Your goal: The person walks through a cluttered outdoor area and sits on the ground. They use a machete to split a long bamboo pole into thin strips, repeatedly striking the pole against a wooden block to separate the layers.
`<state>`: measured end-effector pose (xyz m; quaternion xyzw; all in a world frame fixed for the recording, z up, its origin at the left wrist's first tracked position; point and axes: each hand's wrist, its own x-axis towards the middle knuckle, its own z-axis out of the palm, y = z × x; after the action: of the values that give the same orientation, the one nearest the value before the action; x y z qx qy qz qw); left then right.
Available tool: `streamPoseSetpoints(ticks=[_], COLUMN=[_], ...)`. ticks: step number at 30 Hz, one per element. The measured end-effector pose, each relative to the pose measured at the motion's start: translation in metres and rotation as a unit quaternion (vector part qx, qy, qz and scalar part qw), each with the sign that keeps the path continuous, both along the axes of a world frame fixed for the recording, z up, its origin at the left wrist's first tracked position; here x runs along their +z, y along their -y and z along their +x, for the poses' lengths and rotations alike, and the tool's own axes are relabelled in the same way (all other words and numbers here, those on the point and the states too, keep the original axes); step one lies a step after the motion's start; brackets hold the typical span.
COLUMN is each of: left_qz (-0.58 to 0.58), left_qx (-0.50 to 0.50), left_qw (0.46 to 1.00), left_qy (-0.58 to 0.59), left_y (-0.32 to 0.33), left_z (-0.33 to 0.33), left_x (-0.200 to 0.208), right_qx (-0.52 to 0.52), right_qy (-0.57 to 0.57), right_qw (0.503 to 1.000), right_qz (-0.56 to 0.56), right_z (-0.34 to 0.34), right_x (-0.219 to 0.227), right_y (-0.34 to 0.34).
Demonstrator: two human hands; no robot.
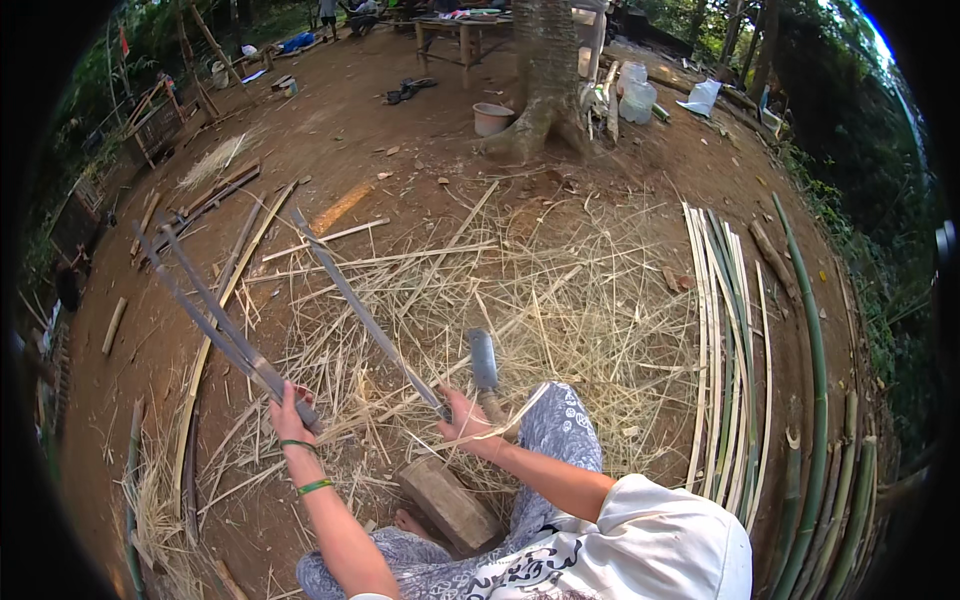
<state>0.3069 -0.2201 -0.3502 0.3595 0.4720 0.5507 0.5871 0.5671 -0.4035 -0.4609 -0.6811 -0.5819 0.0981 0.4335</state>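
Observation:
My left hand is closed around the near end of a few long, grey-brown split bamboo strips, which fan apart toward the far left. In front of me, my right hand grips the near end of another long grey bamboo strip that slants away to the upper left. Just beyond the right hand lies a knife with a broad grey blade and a wooden handle, apart from the fingers as far as I can tell. A squared wooden block rests between my legs.
Pale bamboo shavings cover the ground ahead. Long split strips lie in a row at right, beside green bamboo poles. Farther off are a tree trunk, a bucket and a wooden table.

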Motion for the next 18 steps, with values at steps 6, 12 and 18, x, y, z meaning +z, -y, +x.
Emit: streamPoseSetpoints(ticks=[6,12,18], left_qz=[-0.028,-0.104,-0.219], left_qx=[0.004,-0.036,-0.078], left_qw=[0.998,0.993,0.972], left_qy=[0.060,0.042,0.013], left_y=[0.008,0.079,0.135], left_z=[0.009,0.036,0.078], left_x=[-0.014,-0.103,-0.179], right_qx=[0.088,0.073,0.152], right_qy=[-0.194,-0.217,-0.439], right_qw=[0.875,0.905,0.832], right_qz=[-0.435,-0.358,-0.305], right_z=[0.002,-0.011,-0.005], right_x=[-0.064,-0.052,-0.005], right_y=[-0.012,-0.002,-0.010])
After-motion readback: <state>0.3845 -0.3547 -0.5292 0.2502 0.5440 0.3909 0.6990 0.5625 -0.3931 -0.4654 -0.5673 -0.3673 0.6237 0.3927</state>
